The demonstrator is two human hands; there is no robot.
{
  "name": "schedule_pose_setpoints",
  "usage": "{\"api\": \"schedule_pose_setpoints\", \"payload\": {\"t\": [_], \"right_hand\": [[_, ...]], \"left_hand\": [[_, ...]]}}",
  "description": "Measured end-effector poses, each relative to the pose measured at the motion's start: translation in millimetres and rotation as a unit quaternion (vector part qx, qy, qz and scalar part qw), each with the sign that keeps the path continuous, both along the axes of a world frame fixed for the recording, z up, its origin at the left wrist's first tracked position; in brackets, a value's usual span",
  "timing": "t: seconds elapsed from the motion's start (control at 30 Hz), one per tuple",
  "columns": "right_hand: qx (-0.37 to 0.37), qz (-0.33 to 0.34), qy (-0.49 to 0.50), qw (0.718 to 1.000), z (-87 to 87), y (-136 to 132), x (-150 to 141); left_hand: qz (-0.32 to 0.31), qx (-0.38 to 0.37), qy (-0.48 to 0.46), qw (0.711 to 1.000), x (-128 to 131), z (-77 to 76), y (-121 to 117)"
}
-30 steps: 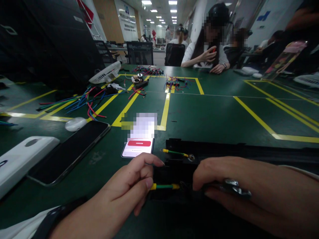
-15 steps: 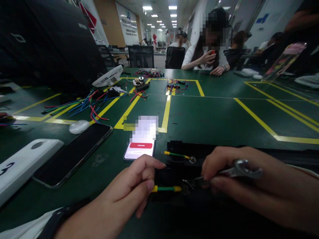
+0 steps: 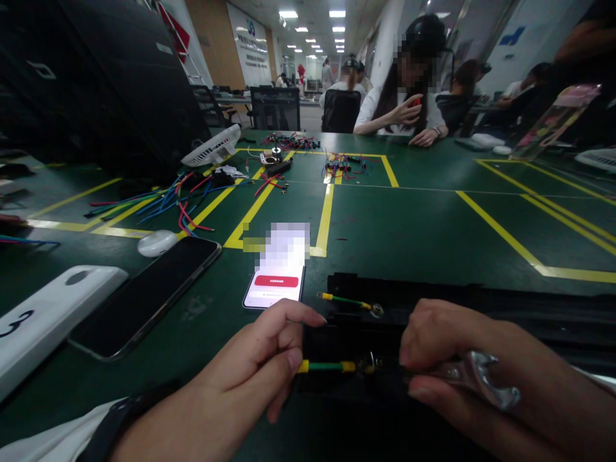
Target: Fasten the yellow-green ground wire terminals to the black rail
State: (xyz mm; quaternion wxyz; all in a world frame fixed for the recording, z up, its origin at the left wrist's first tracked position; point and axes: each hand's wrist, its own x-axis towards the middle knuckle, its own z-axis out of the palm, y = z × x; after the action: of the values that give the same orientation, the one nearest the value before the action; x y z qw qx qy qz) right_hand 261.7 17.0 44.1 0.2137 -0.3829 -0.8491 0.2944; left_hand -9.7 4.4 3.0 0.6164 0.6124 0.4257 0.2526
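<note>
My left hand (image 3: 250, 362) pinches the near end of a short green cable with yellow sleeves (image 3: 325, 367), its other end lying at a stud or nut on a black strip-like part (image 3: 414, 285). An open-end wrench (image 3: 488, 378) is gripped in my right hand (image 3: 462, 343), one jaw jutting out behind the thumb towards me. The wrench's other end points at the cable's far lug, where a shiny curved edge shows; whether they touch I cannot tell. A second green cable with yellow ends (image 3: 349, 300) is fastened to the black part farther back.
A lit phone (image 3: 274, 289) stands just beyond my left hand. At left lie a dark phone (image 3: 149, 295), a white block marked 3 (image 3: 58, 321) and loose wires (image 3: 178, 199). Wire bundles (image 3: 344, 165) lie farther back. A person (image 3: 404, 115) sits opposite.
My right hand has shifted right and turned the wrench, so its rear jaw now points lower and towards me. My left hand keeps its pinch on the cable. The view has shifted slightly.
</note>
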Motion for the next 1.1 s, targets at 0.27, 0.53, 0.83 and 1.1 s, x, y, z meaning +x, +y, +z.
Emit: {"api": "schedule_pose_setpoints", "payload": {"t": [0.27,0.53,0.83,1.1], "right_hand": [[0.008,0.04,-0.009,0.999,-3.4,1.4,6.5],[0.023,0.042,-0.051,0.998,0.3,3.6,0.7],[-0.022,0.047,-0.077,0.996,1.2,3.0,5.9],[-0.025,0.054,-0.068,0.996,6.1,3.4,4.3]], "left_hand": [[0.001,0.013,-0.004,1.0,-0.6,-5.1,2.2],[0.018,0.02,-0.005,1.0,-4.1,-13.7,-3.6],[0.015,0.018,0.006,1.0,-0.9,-7.2,-1.9],[0.011,0.022,0.012,1.0,-2.4,-8.3,-2.9]]}}
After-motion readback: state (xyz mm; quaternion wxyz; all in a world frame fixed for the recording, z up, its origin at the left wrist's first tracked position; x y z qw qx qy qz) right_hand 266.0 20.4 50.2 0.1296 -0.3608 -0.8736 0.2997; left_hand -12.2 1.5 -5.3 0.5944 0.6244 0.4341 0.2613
